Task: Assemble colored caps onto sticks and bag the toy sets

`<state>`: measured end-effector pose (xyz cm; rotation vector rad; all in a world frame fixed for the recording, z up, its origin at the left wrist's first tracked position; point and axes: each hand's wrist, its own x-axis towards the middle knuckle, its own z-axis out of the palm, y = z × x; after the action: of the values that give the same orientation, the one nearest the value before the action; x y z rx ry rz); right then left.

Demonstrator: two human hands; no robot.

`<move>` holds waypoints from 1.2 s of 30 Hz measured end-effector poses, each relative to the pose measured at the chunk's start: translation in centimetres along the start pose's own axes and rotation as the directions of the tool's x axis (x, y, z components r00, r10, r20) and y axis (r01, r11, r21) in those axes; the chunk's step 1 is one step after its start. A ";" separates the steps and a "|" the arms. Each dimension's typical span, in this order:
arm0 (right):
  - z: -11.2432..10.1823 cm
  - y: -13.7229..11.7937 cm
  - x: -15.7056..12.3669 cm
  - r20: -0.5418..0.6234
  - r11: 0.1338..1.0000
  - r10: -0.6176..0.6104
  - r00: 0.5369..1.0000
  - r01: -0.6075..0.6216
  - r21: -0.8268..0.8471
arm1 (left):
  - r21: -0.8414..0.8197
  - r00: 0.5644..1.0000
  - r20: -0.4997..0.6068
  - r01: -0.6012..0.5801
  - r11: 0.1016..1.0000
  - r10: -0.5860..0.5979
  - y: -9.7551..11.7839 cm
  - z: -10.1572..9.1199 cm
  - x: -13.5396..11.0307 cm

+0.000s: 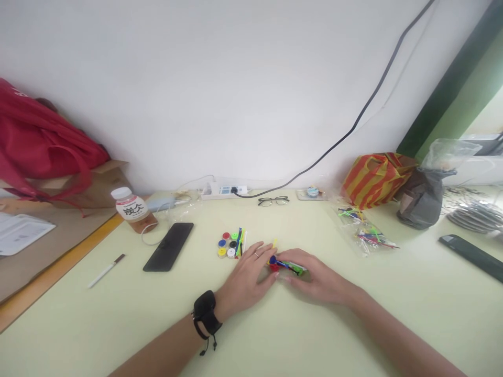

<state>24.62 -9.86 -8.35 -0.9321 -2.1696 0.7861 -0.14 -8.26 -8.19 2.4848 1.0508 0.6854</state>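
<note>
A small cluster of coloured plastic pieces (290,266), with blue, red, green and white parts, lies between my hands on the pale table. My left hand (248,272), wearing a ring and a black wristband, rests at the left of the cluster with fingers stretched out and thumb apart. From the right, my right hand (314,275) curls its fingers and thumb round the pieces; the palm side is hidden. Just beyond my left fingers are small round discs (222,243) in red, green, blue, black, yellow and white, beside several thin coloured sticks (239,242).
Left of my hands lie a black phone (168,247) and a pen (107,270); a drink bottle (134,210) stands behind. Glasses (273,201) and a power strip (223,191) sit near the wall. Clear bags of plastic parts (367,230) and a striped bag (375,178) are at right.
</note>
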 end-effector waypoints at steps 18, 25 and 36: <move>0.1 0.7 0.4 -0.048 0.982 0.058 0.997 -0.066 -0.177 | 0.008 0.996 -0.074 0.048 0.999 -0.047 1.0 -0.5 0.5; -0.1 0.3 0.3 -0.062 0.980 0.125 0.990 -0.133 -0.147 | 0.003 0.998 -0.026 0.065 0.998 -0.065 0.9 -0.6 0.6; -0.6 -0.2 0.5 -0.071 0.988 0.073 0.995 -0.082 -0.128 | -0.114 0.999 -0.037 0.035 0.993 -0.040 0.7 -0.5 0.7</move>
<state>24.71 -9.42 -7.69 -1.0986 -2.1588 0.6462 0.41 -8.18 -7.24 2.3585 1.0401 0.7638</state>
